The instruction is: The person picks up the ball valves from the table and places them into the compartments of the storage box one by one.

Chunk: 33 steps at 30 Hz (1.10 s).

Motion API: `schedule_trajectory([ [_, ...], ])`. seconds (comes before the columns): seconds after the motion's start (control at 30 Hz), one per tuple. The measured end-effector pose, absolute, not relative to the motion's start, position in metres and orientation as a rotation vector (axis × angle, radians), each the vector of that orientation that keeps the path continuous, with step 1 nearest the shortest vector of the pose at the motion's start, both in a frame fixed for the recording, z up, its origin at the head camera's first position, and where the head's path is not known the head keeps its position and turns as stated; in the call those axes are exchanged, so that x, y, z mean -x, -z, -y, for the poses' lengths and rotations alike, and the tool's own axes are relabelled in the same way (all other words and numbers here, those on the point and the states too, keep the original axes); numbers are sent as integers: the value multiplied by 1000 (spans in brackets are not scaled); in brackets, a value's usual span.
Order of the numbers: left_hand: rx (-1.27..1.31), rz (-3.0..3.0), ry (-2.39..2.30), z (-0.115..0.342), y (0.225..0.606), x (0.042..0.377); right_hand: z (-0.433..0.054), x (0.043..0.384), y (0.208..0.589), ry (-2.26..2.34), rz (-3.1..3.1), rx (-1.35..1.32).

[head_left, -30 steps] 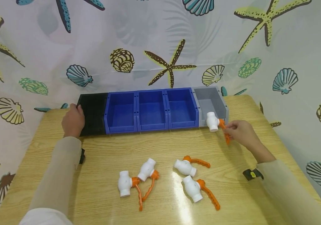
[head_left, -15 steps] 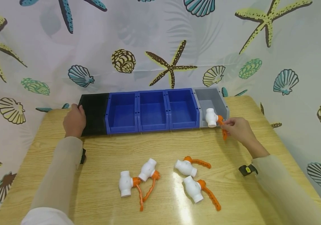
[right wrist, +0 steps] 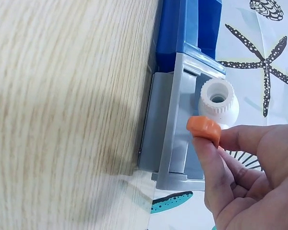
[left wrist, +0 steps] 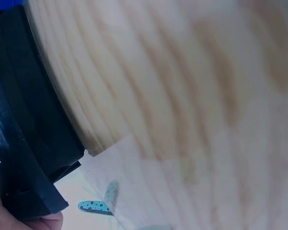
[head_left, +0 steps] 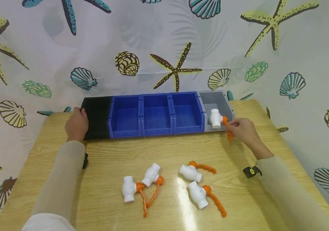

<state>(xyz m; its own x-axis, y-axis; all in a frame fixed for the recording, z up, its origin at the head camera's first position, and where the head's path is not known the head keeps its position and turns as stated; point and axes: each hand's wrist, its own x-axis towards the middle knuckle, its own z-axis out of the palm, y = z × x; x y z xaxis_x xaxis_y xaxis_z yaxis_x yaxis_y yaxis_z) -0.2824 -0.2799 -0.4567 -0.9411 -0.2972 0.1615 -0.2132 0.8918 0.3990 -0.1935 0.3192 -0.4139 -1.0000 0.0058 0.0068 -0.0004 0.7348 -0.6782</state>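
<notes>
My right hand (head_left: 243,130) pinches the orange handle of a white plastic ball valve (head_left: 215,118) between thumb and fingers. The valve's white body hangs over the front of the grey bin (head_left: 230,110) at the row's right end. In the right wrist view, the handle end (right wrist: 204,128) points toward the camera and the valve's ribbed opening (right wrist: 218,96) shows above the bin. At the other end of the row, my left hand (head_left: 77,124) grips the outer side of the black bin (head_left: 96,118). Part of that hand is hidden behind the bin's rim (left wrist: 36,196) in the left wrist view.
Between the black and grey bins stand three blue bins (head_left: 156,131). Several more ball valves lie on the wooden table (head_left: 109,166): one pair (head_left: 128,189) left of centre, another pair (head_left: 198,195) to the right. A curtain (head_left: 101,41) with sea prints hangs behind.
My right hand has moved slightly forward and left, carrying the valve from the grey bin's front edge to over its opening. The left hand stays on the black bin.
</notes>
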Motion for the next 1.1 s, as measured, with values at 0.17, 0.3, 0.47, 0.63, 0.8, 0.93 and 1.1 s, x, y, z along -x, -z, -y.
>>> schedule_trajectory([
  [0.17, -401, 2840, 560, 277, 455, 281, -317, 198, 414, -1098, 2937, 7],
  [0.3, -421, 2845, 553, 275, 454, 281, -315, 202, 414, -1067, 2949, 16],
  [0.47, -419, 2852, 540, 276, 454, 281, -313, 206, 413, -1026, 2947, 19],
  [0.63, -393, 2833, 534, 277, 454, 279, -311, 212, 414, -972, 2934, 5],
  [0.8, -382, 2809, 530, 275, 454, 277, -310, 218, 418, -915, 2915, -10],
  [0.93, -388, 2812, 527, 276, 454, 278, -308, 221, 420, -896, 2903, -22],
  [1.1, -384, 2822, 530, 277, 453, 278, -305, 225, 418, -889, 2886, -15],
])
